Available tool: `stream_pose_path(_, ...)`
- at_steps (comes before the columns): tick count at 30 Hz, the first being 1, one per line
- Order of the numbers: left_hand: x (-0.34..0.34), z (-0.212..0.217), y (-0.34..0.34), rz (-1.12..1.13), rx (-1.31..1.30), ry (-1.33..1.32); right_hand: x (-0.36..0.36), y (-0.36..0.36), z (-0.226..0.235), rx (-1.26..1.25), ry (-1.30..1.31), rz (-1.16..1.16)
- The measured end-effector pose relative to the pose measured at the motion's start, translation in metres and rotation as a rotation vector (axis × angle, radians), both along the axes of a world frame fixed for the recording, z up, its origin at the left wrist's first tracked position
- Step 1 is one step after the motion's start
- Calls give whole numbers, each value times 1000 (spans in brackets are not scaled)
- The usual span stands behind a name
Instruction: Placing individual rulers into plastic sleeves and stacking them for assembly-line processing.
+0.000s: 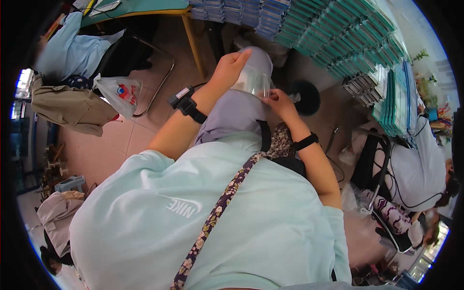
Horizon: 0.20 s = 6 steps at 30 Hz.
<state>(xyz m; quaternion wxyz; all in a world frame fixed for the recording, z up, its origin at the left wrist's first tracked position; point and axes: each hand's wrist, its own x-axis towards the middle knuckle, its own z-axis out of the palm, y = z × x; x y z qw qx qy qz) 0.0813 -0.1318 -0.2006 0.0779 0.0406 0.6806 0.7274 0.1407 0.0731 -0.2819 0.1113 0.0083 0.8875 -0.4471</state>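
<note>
A clear, shiny plastic piece, perhaps a bag or sleeve, lies over my lilac-trousered lap. Its exact kind is not plain. My right hand pinches at its near right edge, thumb and fingertips together. Beyond its left side is my left hand, fingers closed and pointing away to the right. Whatever those fingers hold, if anything, is hidden. Each wrist has a black strap, and the left one carries a small device.
Stacks of teal and blue trays rise at the far right. A dark round bin stands right of my knees. A green-topped table is at the far left. People sit on both sides; a white plastic bag hangs at left.
</note>
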Motion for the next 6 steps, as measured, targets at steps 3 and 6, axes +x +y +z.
stream_pose_path(3, -2, -7, 1, 57, -232, 172, -1, 4, 3, -163, 17, -32)
stream_pose_path(6, -1, -9, -3, 50, -531, 319, -2, 5, 22, -119, 132, -72)
